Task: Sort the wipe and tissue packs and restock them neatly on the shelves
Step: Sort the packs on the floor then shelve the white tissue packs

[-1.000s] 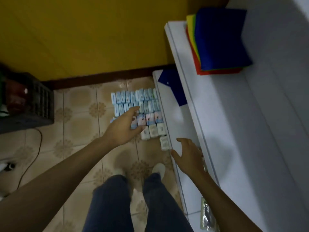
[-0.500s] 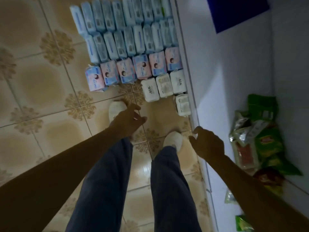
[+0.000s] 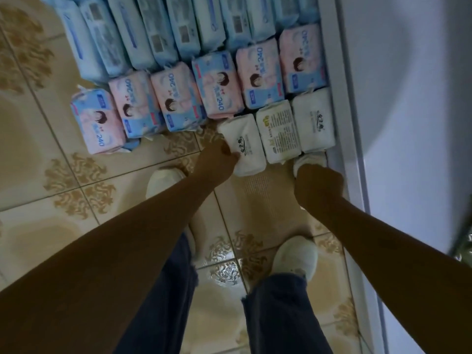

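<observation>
Rows of packs lie on the tiled floor beside the white shelf unit (image 3: pixel 408 123). Several pale blue wipe packs (image 3: pixel 158 34) form the far rows. Several pink and blue tissue packs (image 3: pixel 217 85) marked 240 lie in front of them. Three white packs sit nearest me. My left hand (image 3: pixel 217 162) grips the left edge of the leftmost white pack (image 3: pixel 249 146). My right hand (image 3: pixel 319 187) closes over a fourth white pack (image 3: pixel 310 159) below the row, hiding most of it.
My two feet in white shoes (image 3: pixel 293 259) stand on the patterned tiles (image 3: pixel 76 200) just behind the packs. The shelf's white edge (image 3: pixel 357 175) runs along the right side. A bit of green packaging (image 3: pixel 462 238) shows at the far right edge.
I have bent down closer to the packs. Both hands, empty and apart from the packs before, have dropped onto white packs and closed on them.
</observation>
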{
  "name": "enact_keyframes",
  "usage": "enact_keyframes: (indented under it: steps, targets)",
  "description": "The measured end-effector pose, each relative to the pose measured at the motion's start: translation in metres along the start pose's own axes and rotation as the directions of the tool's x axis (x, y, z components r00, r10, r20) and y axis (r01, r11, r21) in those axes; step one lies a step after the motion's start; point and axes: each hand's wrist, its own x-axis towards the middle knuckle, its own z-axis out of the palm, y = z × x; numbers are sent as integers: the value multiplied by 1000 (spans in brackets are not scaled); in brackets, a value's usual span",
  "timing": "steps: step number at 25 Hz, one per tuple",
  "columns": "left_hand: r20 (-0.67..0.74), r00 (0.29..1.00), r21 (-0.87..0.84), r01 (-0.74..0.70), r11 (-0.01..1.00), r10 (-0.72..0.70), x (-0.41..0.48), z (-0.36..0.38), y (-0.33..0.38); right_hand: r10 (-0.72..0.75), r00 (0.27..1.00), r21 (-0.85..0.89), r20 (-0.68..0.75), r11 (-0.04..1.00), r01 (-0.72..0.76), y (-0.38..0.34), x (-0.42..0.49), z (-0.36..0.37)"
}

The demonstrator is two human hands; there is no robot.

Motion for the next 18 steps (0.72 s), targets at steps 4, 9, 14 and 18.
enact_keyframes:
  steps: [4, 9, 14, 18]
  targets:
    - [-2, 999, -147, 53, 988, -54, -54, -22, 5, -61, 998, 147, 33, 988, 56, 8, -52, -20]
    - [79, 997, -218, 38, 975, -21, -180, -103, 42, -29, 996, 638, -86, 766, 77, 18, -172, -93]
    - [91, 876, -16, -475, 880, 475, -321, -198, 140, 71, 976, 881, -207, 447, 154, 30, -302, -240]
    - [-69, 727, -49, -687, 725, 684, -432, -269, 237, 291, 819, 840, -495, 402, 364, 48, -413, -361]
